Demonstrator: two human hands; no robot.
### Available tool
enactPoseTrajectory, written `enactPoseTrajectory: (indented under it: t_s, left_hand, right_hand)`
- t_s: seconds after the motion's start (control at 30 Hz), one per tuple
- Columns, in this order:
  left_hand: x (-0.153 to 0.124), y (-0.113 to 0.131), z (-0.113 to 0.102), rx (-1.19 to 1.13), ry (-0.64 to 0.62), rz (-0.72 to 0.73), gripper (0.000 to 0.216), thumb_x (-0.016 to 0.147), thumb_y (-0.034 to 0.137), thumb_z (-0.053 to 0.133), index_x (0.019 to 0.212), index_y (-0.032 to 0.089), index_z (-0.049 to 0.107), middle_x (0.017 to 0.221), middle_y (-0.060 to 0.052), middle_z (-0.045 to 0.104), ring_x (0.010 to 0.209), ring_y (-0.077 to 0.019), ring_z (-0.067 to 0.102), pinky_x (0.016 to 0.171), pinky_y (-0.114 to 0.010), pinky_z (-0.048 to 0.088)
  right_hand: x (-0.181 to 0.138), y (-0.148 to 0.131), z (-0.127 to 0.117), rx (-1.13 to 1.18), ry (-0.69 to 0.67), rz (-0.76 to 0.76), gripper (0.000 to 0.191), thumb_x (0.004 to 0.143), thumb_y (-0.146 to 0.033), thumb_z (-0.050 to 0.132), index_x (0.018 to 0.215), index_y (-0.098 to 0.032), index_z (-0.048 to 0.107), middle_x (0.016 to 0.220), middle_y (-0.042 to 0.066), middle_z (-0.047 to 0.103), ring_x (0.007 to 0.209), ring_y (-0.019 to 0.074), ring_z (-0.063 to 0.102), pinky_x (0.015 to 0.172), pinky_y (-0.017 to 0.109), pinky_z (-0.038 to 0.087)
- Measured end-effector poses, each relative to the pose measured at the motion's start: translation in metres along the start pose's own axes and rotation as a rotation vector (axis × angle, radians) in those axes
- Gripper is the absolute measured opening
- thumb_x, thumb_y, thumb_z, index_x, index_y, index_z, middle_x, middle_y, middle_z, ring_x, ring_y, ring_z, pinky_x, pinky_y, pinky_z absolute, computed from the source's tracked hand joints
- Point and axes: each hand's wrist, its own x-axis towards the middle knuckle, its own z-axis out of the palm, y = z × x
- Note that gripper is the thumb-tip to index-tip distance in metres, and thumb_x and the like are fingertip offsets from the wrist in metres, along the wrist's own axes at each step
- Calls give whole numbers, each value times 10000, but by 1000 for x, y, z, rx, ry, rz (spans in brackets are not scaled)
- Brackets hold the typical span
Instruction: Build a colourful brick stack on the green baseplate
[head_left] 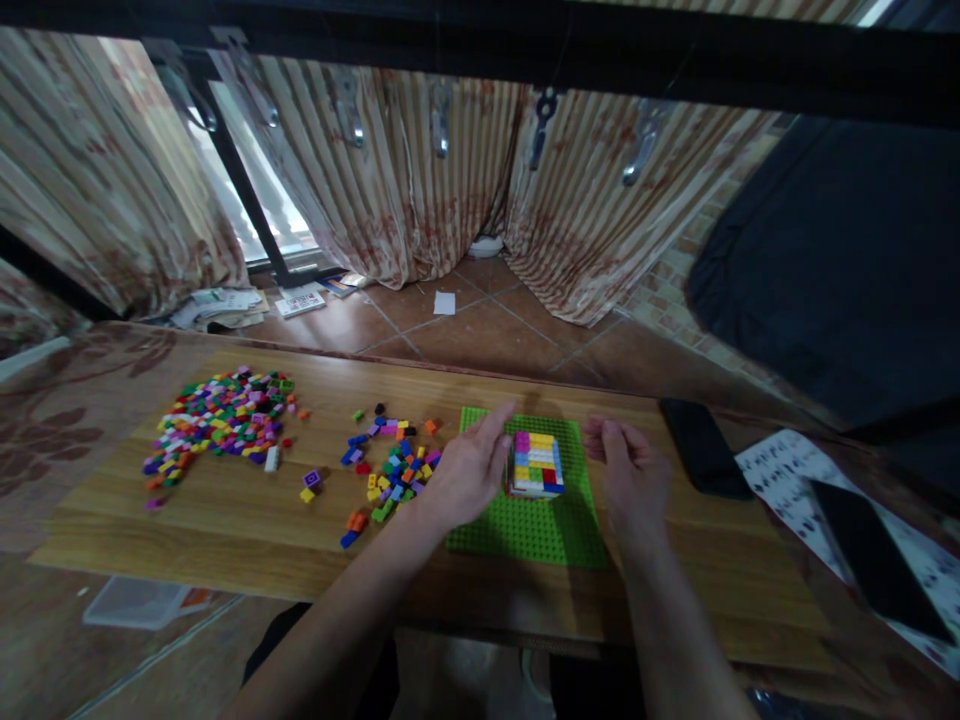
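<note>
A small block of stacked toy bricks [537, 462], its top a patchwork of yellow, white, magenta, red and blue, stands on a green studded baseplate [525, 535]. Just left of it is my left hand [472, 468], fingers stretched out and nothing visible in them. I cannot tell whether its fingertips touch the stack. My right hand [628, 465] hovers over the baseplate's right edge, apart from the stack. Its fingers are curled in and somewhat blurred; anything between them is hidden. Loose bricks [401, 470] lie scattered left of the baseplate, partly behind my left forearm.
A large heap of mixed bricks [225, 415] covers the left part of the wooden table [247, 530]. On the right lie a black phone-like object [703, 447], a printed sheet [787, 470] and another dark flat device [877, 555]. A clear plastic container [135, 603] sits below the table's left front edge.
</note>
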Motion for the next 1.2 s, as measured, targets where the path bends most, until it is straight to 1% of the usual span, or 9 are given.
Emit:
enactPoseTrajectory:
  t_s: [0.2, 0.37, 0.43, 0.57, 0.67, 0.8, 0.97, 1.07, 1.2]
  left_hand:
    - [4, -16, -24, -13, 152, -118, 418, 964, 240, 419, 1375, 174, 452, 1190, -124, 680, 1073, -211, 661, 966, -391, 521]
    - [8, -49, -68, -208, 467, -299, 353, 885, 177, 475, 1228, 144, 555, 1063, -100, 699, 877, -153, 680, 837, -323, 550]
    - [8, -57, -85, -274, 556, -390, 303, 850, 156, 482, 1129, 129, 600, 977, -81, 703, 807, -134, 671, 770, -284, 549]
    - [5, -58, -105, -342, 619, -499, 298, 802, 135, 499, 1070, 119, 627, 893, -63, 702, 706, -115, 648, 649, -237, 519]
    - [3, -54, -109, -385, 659, -502, 297, 783, 134, 522, 1058, 120, 636, 887, -60, 707, 700, -111, 647, 660, -239, 524]
    - [0, -49, -120, -435, 764, -493, 297, 770, 163, 570, 1056, 126, 644, 907, -66, 723, 700, -106, 652, 656, -227, 521]
    - [-13, -53, -148, -474, 926, -529, 351, 755, 236, 605, 1086, 131, 650, 924, -76, 731, 662, -93, 647, 613, -203, 493]
    - [-22, -61, -158, -355, 839, -608, 322, 744, 242, 597, 1030, 120, 680, 849, -69, 729, 633, -108, 636, 599, -216, 488]
    - [-32, -66, -159, 47, 352, -692, 179, 712, 192, 608, 816, 136, 742, 699, -49, 707, 638, -155, 629, 622, -249, 487]
  right_hand:
    - [-7, -8, 0, -80, 67, -152, 379, 896, -493, 537, 887, -155, 707, 789, 66, 717, 661, 174, 640, 662, 332, 522]
    - [-39, -24, 4, -173, 109, -466, 234, 926, -355, 556, 900, -181, 710, 830, 59, 707, 746, 193, 652, 722, 351, 511]
    - [-61, -31, 11, -196, -18, -586, 145, 915, -266, 579, 925, -208, 712, 868, 49, 712, 779, 196, 662, 749, 353, 516]
    - [-102, -36, 38, -163, -484, -765, 203, 900, -156, 580, 1041, -243, 696, 941, 37, 721, 856, 182, 685, 788, 316, 540]
    - [-117, -28, 59, -233, -634, -722, 219, 933, -179, 516, 1041, -236, 697, 962, 52, 716, 879, 187, 679, 790, 323, 549]
    - [-120, -11, 70, -353, -663, -606, 231, 943, -206, 478, 1031, -233, 690, 982, 66, 703, 904, 207, 663, 806, 350, 538]
    - [-117, -1, 74, -429, -654, -593, 218, 935, -215, 478, 1027, -207, 675, 990, 78, 695, 916, 221, 649, 793, 354, 521]
    - [-117, -2, 78, -430, -653, -593, 217, 929, -210, 481, 1036, -208, 670, 998, 78, 690, 924, 223, 645, 798, 353, 515]
    - [-118, -3, 81, -426, -655, -590, 219, 926, -209, 482, 1044, -209, 666, 997, 78, 687, 930, 227, 642, 804, 363, 512]
